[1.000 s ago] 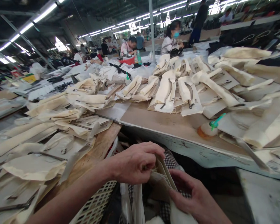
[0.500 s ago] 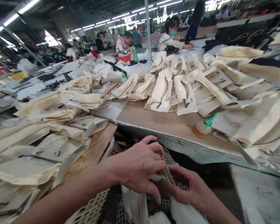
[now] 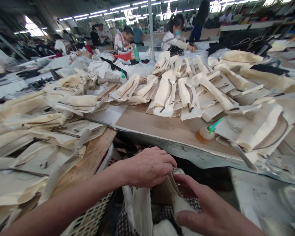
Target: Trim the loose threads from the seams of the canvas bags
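My left hand (image 3: 148, 166) is curled with its fingers pinched on the top edge of a cream fabric piece (image 3: 173, 193) held over my lap, below the table edge. My right hand (image 3: 204, 206) grips the same piece from the right, thumb along its lower side. White fabric (image 3: 140, 209) and checked cloth (image 3: 162, 216) lie under the piece. A small glue bottle with a green nozzle (image 3: 206, 131) lies on the wooden table (image 3: 162, 126) just beyond my hands.
Cream fabric pieces with dark zippers (image 3: 167, 95) cover the table in overlapping rows, and more are piled on the left bench (image 3: 39, 137). A white plastic basket (image 3: 93, 218) sits by my left forearm. Several people (image 3: 174, 34) work at far tables.
The view has dropped and shifted left. My left hand closed back onto the piece's top edge, and my right hand slid lower and nearer along it.
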{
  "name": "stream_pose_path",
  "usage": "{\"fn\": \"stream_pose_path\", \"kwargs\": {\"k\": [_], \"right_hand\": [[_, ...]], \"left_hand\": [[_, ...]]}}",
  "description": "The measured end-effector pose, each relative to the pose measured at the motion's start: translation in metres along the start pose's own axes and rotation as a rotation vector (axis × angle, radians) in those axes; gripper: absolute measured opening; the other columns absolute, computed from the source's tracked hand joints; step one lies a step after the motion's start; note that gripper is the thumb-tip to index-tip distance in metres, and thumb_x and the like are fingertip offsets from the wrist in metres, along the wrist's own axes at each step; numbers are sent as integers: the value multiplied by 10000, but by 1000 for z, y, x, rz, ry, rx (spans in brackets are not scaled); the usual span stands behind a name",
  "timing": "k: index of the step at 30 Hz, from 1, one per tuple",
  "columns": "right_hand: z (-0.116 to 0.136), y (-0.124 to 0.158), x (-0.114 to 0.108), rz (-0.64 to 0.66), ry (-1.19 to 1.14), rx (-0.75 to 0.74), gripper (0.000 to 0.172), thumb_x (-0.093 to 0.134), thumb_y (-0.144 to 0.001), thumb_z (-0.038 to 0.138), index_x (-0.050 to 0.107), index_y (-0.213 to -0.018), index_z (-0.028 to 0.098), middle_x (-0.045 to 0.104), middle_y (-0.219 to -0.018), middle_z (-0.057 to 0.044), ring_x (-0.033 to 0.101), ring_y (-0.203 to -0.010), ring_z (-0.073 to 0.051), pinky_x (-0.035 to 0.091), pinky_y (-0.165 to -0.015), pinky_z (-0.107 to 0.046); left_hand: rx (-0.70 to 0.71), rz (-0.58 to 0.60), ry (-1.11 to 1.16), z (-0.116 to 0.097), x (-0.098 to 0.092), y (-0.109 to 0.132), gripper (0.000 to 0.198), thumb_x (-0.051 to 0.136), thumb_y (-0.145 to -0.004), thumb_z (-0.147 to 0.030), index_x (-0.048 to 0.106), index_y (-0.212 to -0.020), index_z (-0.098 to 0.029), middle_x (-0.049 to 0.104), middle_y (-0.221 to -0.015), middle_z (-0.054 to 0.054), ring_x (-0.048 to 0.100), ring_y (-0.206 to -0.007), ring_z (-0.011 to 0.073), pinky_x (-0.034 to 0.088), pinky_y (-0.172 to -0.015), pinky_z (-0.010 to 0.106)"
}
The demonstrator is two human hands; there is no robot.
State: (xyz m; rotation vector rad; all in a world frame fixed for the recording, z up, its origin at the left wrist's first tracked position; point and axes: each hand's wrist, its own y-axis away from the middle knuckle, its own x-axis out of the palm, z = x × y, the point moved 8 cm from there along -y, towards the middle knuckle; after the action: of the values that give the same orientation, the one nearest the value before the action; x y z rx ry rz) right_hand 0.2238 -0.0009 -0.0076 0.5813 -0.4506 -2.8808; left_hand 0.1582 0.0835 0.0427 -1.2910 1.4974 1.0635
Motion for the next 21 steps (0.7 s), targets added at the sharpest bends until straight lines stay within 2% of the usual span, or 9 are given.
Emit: {"fn": "stream_pose_path", "kwargs": {"k": [2, 4, 6, 9, 12, 15, 18, 21], "right_hand": [[8, 3, 1, -91, 282, -101, 585, 596, -705, 120, 523, -1286, 118, 671, -1191, -129, 657, -1057, -257, 537, -892, -369], [18, 3, 5, -218, 557, -230, 497, 550, -736, 141, 550, -1232, 109, 713, -1086, -134, 707, -925, -269, 589, -762, -381], [26, 1, 10, -395, 816, -333, 403, 514, -744, 131, 589, -1138, 101, 741, -909, -123, 724, -744, -271, 596, -608, -373], [31, -3, 16, -644, 1067, -415, 331, 440, -779, 76, 611, -1063, 70, 723, -760, -120, 705, -635, -261, 575, -557, -363], [18, -6, 17, -749, 1056, -416, 309, 374, -925, 158, 597, -1117, 63, 740, -809, -132, 717, -638, -240, 573, -547, -322], [-7, -7, 18, -705, 905, -370, 344, 404, -995, 327, 582, -1177, 96, 748, -983, -122, 745, -748, -213, 585, -554, -252], [-21, -5, 24, -660, 811, -360, 337, 402, -1008, 314, 602, -1177, 102, 755, -981, -95, 749, -745, -196, 586, -553, -221], [-20, -6, 28, -626, 717, -375, 319, 415, -1007, 273, 632, -1155, 93, 759, -957, -98, 748, -746, -198, 590, -607, -215]], "left_hand": [[-17, 4, -9, 3, 3, 0, 72, 552, -895, -184, 622, -907, -171, 683, -1041, 21, 596, -957, 192, 440, -866, 324], [-50, 4, -44, 6, 3, 1, 70, 547, -901, -203, 608, -888, -172, 691, -934, 22, 609, -911, 196, 445, -828, 315], [-80, 11, -95, 8, 1, 1, 92, 545, -905, -224, 585, -837, -178, 686, -887, 24, 618, -858, 195, 450, -775, 307], [-118, 11, -159, 10, -3, 0, 124, 551, -898, -243, 558, -791, -180, 678, -854, 29, 623, -804, 196, 455, -720, 298], [-160, -4, -164, 12, -5, 1, 116, 562, -886, -253, 565, -796, -178, 675, -848, 28, 627, -787, 200, 463, -701, 296], [-197, -17, -112, 15, -3, 4, 99, 546, -891, -245, 585, -831, -176, 671, -862, 24, 632, -785, 199, 471, -709, 300], [-205, -20, -77, 17, 1, 5, 83, 533, -889, -225, 590, -858, -174, 661, -881, 24, 634, -797, 204, 478, -722, 313], [-218, -41, -66, 18, 4, 7, 104, 503, -906, -224, 581, -855, -178, 653, -923, 28, 632, -809, 201, 476, -737, 316]]}}
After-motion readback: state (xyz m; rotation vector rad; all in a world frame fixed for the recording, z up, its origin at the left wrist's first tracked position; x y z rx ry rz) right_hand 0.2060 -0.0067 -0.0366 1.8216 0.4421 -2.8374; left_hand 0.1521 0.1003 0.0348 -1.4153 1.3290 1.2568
